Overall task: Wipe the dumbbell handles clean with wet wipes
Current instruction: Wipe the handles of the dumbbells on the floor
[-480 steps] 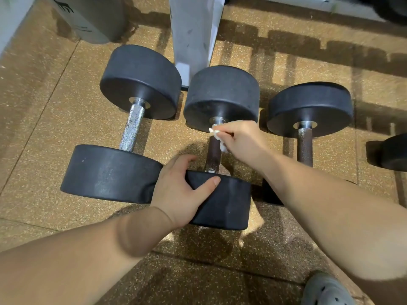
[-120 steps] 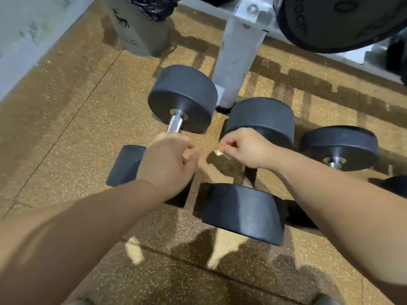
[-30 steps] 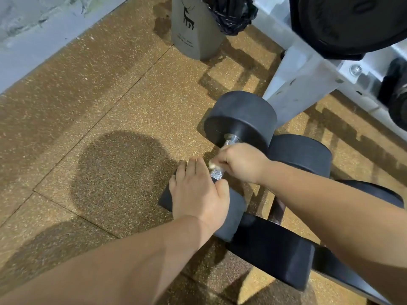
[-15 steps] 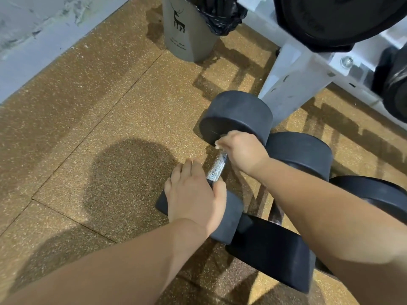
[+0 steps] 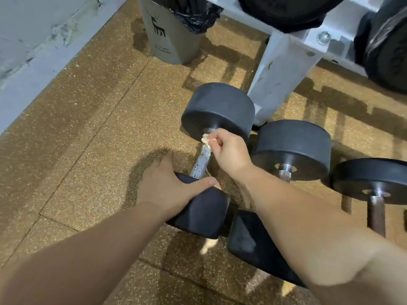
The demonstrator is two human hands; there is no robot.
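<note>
Silver knurled dumbbell handle [image 5: 201, 160] mid-wipe: right grip [image 5: 229, 155] pinches crumpled white wet wipe [image 5: 206, 139] at its far end, left grip [image 5: 167, 190] lies flat; next stroke should run nearward.

The light was warm and rather dim. It seemed to come from behind the camera, on the right side, since a round dark shadow lay on the floor [image 5: 88, 150] ahead and to the left. Long striped shadows crossed the floor under the white rack [image 5: 284, 69]. The chrome handle [image 5: 201, 161] carried small glints, and the wipe [image 5: 206, 139] looked pale and soft-edged. The left forearm [image 5: 77, 260] and the right forearm [image 5: 319, 227] were blurred, and the wall [image 5: 33, 51] slanted with the wide lens.
</note>
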